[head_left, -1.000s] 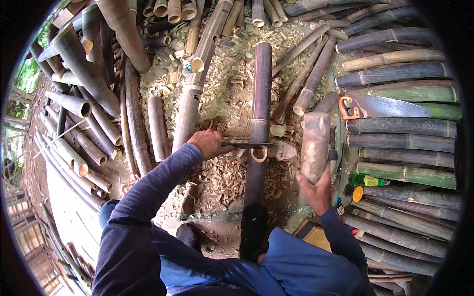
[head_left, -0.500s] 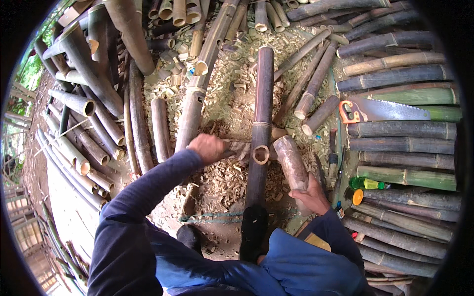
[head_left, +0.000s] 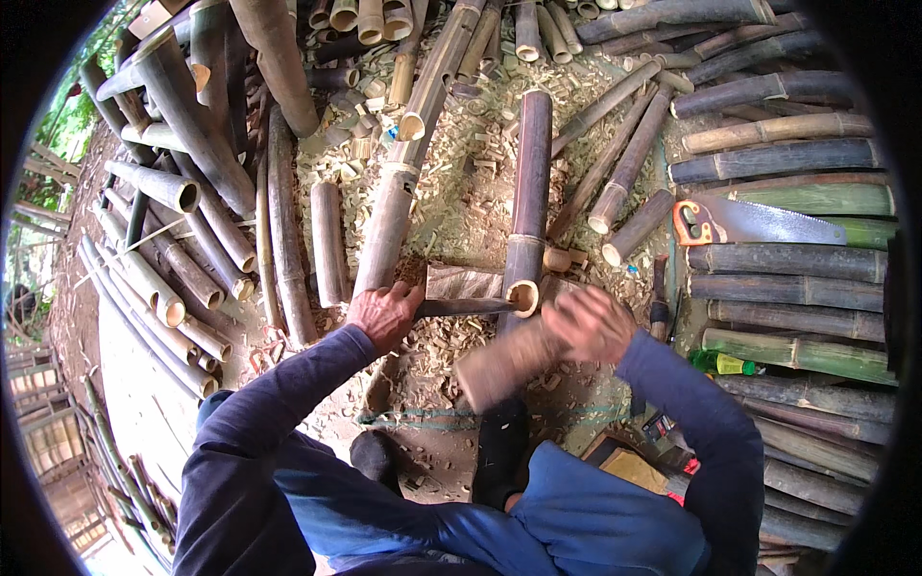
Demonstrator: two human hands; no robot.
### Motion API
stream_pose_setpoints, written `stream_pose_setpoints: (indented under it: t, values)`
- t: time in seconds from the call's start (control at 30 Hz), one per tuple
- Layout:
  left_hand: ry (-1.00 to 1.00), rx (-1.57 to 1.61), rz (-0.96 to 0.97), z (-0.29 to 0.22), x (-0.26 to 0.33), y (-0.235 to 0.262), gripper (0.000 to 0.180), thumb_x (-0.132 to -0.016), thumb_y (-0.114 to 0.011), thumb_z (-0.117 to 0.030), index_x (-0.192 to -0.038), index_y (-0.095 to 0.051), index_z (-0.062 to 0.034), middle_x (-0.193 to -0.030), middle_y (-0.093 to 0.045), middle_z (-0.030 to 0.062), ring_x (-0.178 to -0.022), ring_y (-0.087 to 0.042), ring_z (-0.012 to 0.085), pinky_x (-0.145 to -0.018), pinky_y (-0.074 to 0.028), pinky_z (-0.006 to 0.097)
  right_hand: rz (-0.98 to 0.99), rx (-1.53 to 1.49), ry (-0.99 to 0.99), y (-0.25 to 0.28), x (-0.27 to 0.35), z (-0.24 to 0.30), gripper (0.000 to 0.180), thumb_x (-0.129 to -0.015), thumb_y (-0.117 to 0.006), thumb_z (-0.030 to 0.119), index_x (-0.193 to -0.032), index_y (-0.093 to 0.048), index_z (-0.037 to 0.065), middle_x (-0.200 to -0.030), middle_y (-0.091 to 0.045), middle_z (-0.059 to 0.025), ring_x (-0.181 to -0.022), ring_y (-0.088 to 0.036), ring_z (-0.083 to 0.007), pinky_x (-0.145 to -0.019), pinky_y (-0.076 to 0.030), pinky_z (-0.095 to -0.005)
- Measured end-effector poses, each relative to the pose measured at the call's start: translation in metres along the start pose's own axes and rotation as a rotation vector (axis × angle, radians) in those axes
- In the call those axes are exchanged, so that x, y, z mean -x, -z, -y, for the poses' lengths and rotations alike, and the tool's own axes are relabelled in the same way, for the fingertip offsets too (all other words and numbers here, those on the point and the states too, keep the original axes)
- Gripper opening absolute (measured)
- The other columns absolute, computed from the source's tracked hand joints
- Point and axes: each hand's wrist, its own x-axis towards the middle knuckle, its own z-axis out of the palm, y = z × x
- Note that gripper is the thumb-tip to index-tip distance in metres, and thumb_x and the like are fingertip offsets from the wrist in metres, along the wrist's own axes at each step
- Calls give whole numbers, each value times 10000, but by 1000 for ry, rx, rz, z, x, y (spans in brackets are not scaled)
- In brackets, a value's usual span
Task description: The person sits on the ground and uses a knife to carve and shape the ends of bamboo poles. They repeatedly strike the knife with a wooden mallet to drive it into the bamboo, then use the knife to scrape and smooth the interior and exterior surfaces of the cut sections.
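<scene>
A dark bamboo pole (head_left: 530,182) runs up the middle, with a round pale-edged hole (head_left: 523,297) cut in its side. My left hand (head_left: 385,315) is closed around a dark, narrow chisel (head_left: 463,307), whose far end meets the hole's left edge. On the other side of the pole, my right hand (head_left: 588,324) grips a thick wooden club (head_left: 511,365). Motion blurs the club, which slants down to the left and covers part of the pole below the hole. A wooden block (head_left: 461,281) lies crosswise beneath the pole.
Bamboo chips (head_left: 461,206) litter the ground. A handsaw (head_left: 764,223) with an orange handle rests on bamboo lengths at the right, above a green bottle (head_left: 720,363). More bamboo poles (head_left: 202,235) are stacked at left. My dark shoes (head_left: 375,453) stand below the work.
The chisel has come from left of the pole to the hole's edge. My right hand has moved up and left, swinging the club from upright to slanting across the pole. The view has shifted slightly.
</scene>
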Motion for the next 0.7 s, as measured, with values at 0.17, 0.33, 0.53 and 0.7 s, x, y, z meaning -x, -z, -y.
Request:
stream_pose_setpoints:
  t: [0.17,0.33,0.53,0.7]
  values:
    - [123,198,269,18,-24,4,225,-876,-700,-256,-992,-703,-62,-870,-721,168,-798,-729,331,-732,-588,452,194,-75,-215,11,-19,6,796,-673,-911,347,-1282,-518,19,-1150,-654,-219,-1030,-682,-389,-886,-567,-475]
    - [97,614,79,32,-44,34,350,-870,-786,-361,-1000,-760,-37,-853,-736,193,-774,-716,353,-776,-571,420,-167,-453,-469,25,-6,29,680,-703,-877,242,-1250,-527,37,-1056,-678,-225,-930,-713,-380,-814,-594,-472]
    - [293,686,-315,-17,-58,19,422,-854,-777,-286,-1158,-645,-25,-963,-721,244,-922,-708,419,-836,-546,488,-724,-738,-1054,-29,42,58,605,-814,-792,169,-1307,-502,-30,-1115,-657,-183,-1015,-665,-291,-867,-541,-403]
    - [551,537,-350,-18,-113,-24,629,-825,-702,-129,-1379,-426,-19,-1157,-637,314,-1077,-639,488,-939,-518,549,-734,-1125,-1642,-112,87,139,648,-781,-838,259,-1255,-523,-52,-1187,-658,-176,-1051,-650,-271,-905,-512,-390]
